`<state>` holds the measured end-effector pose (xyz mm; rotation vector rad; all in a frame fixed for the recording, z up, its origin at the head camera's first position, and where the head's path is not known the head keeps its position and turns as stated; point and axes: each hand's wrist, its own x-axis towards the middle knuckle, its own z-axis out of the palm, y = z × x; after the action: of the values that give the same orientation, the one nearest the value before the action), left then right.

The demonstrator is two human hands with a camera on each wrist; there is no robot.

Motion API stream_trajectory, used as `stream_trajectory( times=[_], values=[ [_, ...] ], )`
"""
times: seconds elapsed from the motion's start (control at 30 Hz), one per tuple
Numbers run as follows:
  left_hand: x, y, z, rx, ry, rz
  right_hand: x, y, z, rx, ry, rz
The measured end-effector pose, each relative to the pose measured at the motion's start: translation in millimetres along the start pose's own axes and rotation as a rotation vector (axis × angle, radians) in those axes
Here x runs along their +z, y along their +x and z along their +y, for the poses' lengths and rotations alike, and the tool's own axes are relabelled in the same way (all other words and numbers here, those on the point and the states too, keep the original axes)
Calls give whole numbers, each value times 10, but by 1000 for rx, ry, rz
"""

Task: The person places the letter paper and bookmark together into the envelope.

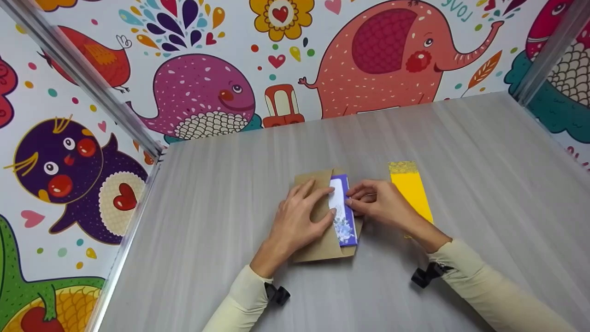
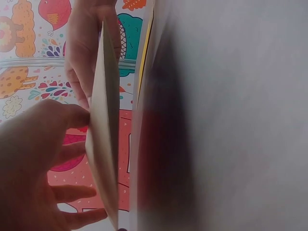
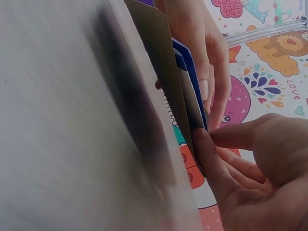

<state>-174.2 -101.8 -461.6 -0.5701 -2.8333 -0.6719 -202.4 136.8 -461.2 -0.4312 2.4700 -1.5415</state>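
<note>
A brown paper envelope [image 1: 318,253] lies on the table in the head view. Part of a purple-edged card [image 1: 351,230] with a white panel and blue flowers sticks out of its right side. My left hand [image 1: 299,214] rests on the envelope with fingers spread, its thumb and index fingertips touching the card. From the right, my right hand [image 1: 380,200] pinches the card's outer edge between thumb and fingers. In the right wrist view, the blue-edged card [image 3: 192,91] stands a little out from the brown envelope [image 3: 168,62]. The card's inner part is hidden in the envelope.
A yellow paper piece [image 1: 410,186] with a glittery gold band lies right of the envelope, partly under the right forearm. The grey table [image 1: 207,230] meets printed cartoon walls at the back and left, with a metal post [image 1: 92,85] at the corner.
</note>
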Motion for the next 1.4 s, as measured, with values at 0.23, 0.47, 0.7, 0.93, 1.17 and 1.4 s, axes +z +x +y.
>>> stream_trajectory(
  times=[0.23,0.47,0.7,0.93,1.17,1.4],
  values=[
    [1,-2,2,7,2,1,34,-11,21,1,37,-51],
    [12,-1,15,26,5,2,88,-18,20,-39,75,-66],
    [23,-5,47,25,1,1,126,-27,26,-71,41,-54],
    [43,-19,64,43,1,17,172,-31,32,-87,33,-44],
    [50,-24,76,64,-16,33,214,-36,43,-112,36,-40],
    [59,-29,88,65,-14,33,244,-28,59,-132,76,-43]
  ],
)
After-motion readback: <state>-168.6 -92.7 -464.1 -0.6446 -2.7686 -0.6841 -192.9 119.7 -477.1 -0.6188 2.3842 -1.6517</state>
